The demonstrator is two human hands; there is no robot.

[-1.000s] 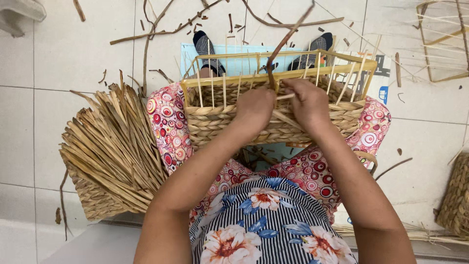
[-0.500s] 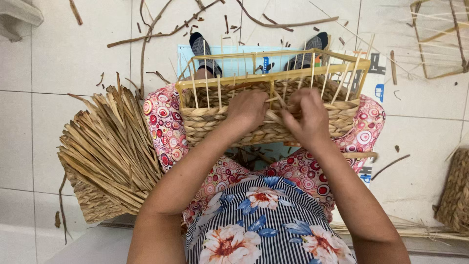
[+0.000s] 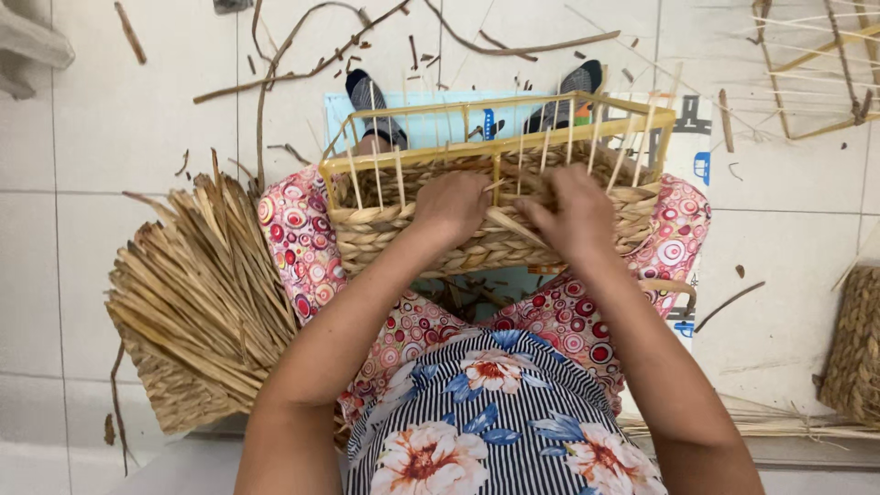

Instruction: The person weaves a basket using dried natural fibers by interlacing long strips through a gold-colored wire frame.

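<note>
A half-woven basket point(image 3: 385, 234) rests across my knees, with a yellow wire frame point(image 3: 495, 147) and thin upright stakes above braided straw walls. My left hand point(image 3: 452, 206) presses on the near wall at its woven top edge, fingers curled over the weave. My right hand point(image 3: 573, 215) is beside it, pinching a flat straw strand point(image 3: 513, 225) that runs between the two hands. Both hands touch the basket's near wall.
A large bundle of dried straw strands point(image 3: 197, 293) lies on a woven piece at my left. Twigs and scraps litter the white tiled floor point(image 3: 147, 119). A second wire frame point(image 3: 816, 64) stands at top right, another woven basket point(image 3: 852, 344) at the right edge.
The long dark strand held up by my right hand has been pulled down into the weave. Both hands have dropped lower onto the basket wall and moved closer together.
</note>
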